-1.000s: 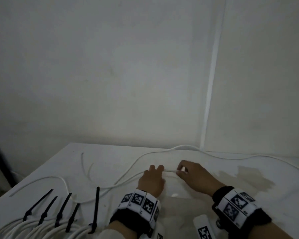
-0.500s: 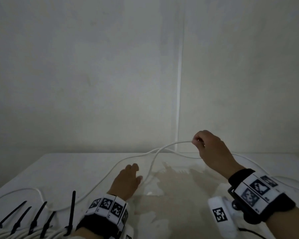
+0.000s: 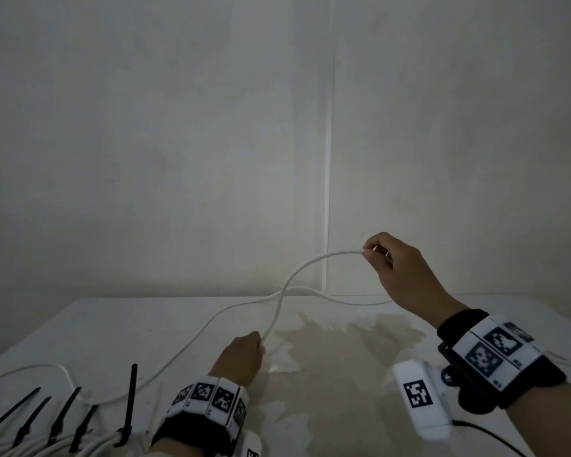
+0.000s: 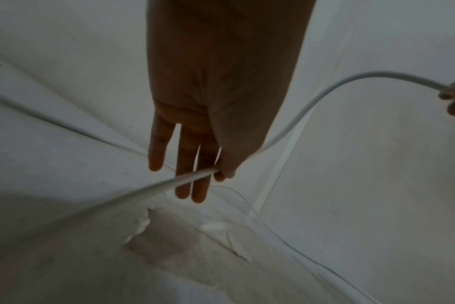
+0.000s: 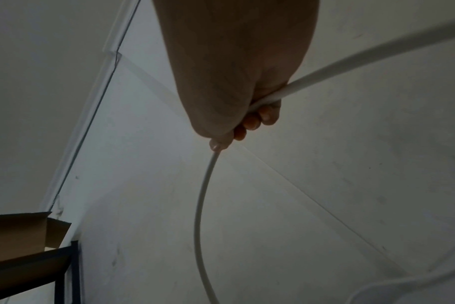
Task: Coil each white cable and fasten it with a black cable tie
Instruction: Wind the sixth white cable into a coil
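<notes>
A long white cable (image 3: 289, 282) rises in an arc from my left hand (image 3: 257, 342) up to my right hand (image 3: 372, 254). The left hand stays low on the white table (image 3: 112, 328). In the left wrist view its thumb pinches the cable (image 4: 169, 184) against the straight fingers (image 4: 198, 193). The right hand is raised above the table's far edge. Its curled fingers (image 5: 255, 121) grip the cable (image 5: 201, 197), which runs on behind it. Another stretch of cable (image 3: 192, 341) lies on the table. Several black cable ties (image 3: 131, 404) lie at the front left.
More white cables (image 3: 47, 451) lie bunched under the ties at the front left corner. A brownish stain (image 3: 337, 354) covers the table's middle. A white wall (image 3: 211, 143) stands close behind. A cardboard box (image 5: 18, 232) on a black frame (image 5: 65, 267) shows in the right wrist view.
My right hand has risen from the table and moved right, lifting the cable into an arc. The left hand has stayed low on the table, still holding the cable.
</notes>
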### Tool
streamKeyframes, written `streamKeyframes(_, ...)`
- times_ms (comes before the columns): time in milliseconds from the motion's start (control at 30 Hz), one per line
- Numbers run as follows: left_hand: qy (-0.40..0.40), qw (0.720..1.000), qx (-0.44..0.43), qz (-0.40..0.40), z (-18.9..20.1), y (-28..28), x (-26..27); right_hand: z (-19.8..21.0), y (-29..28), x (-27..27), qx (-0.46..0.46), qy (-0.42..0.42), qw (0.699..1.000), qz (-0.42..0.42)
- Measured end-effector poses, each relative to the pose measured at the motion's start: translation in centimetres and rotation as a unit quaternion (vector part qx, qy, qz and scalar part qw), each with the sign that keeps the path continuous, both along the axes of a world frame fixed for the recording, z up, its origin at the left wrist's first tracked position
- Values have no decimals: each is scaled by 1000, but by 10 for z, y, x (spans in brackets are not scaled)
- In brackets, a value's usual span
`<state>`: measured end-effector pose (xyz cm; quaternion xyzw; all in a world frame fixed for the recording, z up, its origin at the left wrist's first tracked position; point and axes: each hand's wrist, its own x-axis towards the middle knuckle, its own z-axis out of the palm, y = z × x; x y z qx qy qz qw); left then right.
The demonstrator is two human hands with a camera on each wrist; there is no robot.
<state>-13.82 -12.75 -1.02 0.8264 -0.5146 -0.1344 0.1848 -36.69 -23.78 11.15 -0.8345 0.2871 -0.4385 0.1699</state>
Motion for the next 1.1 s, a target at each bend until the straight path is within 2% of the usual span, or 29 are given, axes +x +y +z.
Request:
streamKeyframes(67, 114, 985, -118, 44, 5, 1, 6, 0, -3, -3, -23, 11, 1000, -3)
streamKeyframes(133, 211, 946, -229, 87, 15, 3, 12, -2, -10, -5, -24, 26, 999, -9)
streamKeyframes(167, 225, 931, -269, 101, 20, 3, 16, -4, -13, -6, -19, 40, 999, -17)
streamKeyframes(233, 243, 913, -307, 111, 32, 4, 24, -9, -19, -5, -3, 77, 996, -36)
streamKeyframes(300, 323, 882, -325, 114, 42, 7, 27, -16, -22, -3, 6, 100, 994, -52)
streamKeyframes(367, 400, 843, -346, 92, 51, 14, 26, -22, -22, -1, 3, 112, 992, -54)
streamKeyframes(433, 416, 826, -375, 60, 58, 23, 21, -27, -21, 3, -12, 143, 988, -53)
streamKeyframes(500, 397, 822, -406, 49, 64, 30, 17, -33, -19, 8, -24, 196, 979, -56)
streamKeyframes(600, 357, 820, -441, 77, 72, 32, 15, -44, -17, 16, -33, 271, 960, -65)
streamKeyframes(667, 360, 810, -452, 100, 78, 32, 13, -52, -18, 23, -62, 316, 944, -71)
streamKeyframes(767, 338, 814, -462, 98, 83, 33, 9, -59, -15, 31, -61, 337, 938, -55)
streamKeyframes(867, 326, 818, -471, 43, 82, 36, 1, -66, -12, 39, -68, 334, 940, -34)
streamKeyframes(967, 286, 841, -459, -7, 78, 35, -5, -68, -5, 51, -176, 324, 929, -41)
streamKeyframes(1033, 220, 865, -451, -1, 73, 32, -6, -73, -3, 57, -239, 321, 915, -45)
streamKeyframes(1100, 167, 876, -453, 19, 70, 30, -5, -78, 1, 63, -268, 314, 911, -25)
